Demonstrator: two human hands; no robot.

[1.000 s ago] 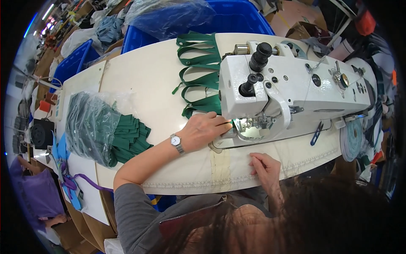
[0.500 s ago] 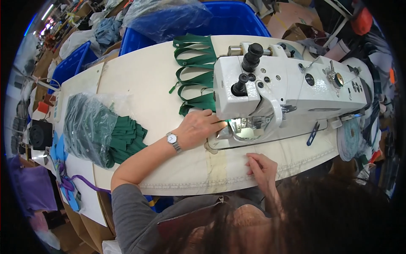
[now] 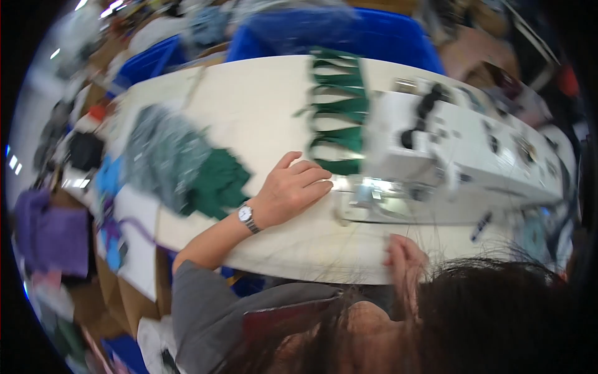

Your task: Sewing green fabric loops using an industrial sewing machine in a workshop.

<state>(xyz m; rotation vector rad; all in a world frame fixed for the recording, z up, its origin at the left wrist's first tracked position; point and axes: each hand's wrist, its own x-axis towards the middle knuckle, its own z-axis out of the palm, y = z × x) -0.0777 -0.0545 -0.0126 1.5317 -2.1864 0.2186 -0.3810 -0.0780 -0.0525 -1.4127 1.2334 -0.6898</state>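
Observation:
A chain of green fabric loops [image 3: 339, 135] runs along the left side of the white sewing machine [image 3: 473, 149], its near end close to the lit needle area. Just left of that area hovers my left hand [image 3: 293, 187], fingers spread and holding nothing, a watch on its wrist. Near the table's front edge, my right hand [image 3: 406, 254] is blurred by motion, with its fingers curled together; what they hold, if anything, is hidden. Farther left lies a bundle of green fabric strips [image 3: 218, 181], partly inside a clear plastic bag [image 3: 163, 159].
Blue bins [image 3: 398, 40] stand behind the white table [image 3: 249, 93]. A small dark blue tool [image 3: 481, 227], perhaps thread snips, lies right of the needle area. Purple fabric [image 3: 53, 230] hangs at the far left, and blue and purple strips [image 3: 112, 230] lie by the table's left end.
My left hand has come off the work by the needle area and spread its fingers. The view has swung, shifting the scene rightward and blurring it. My right hand stays near the front edge.

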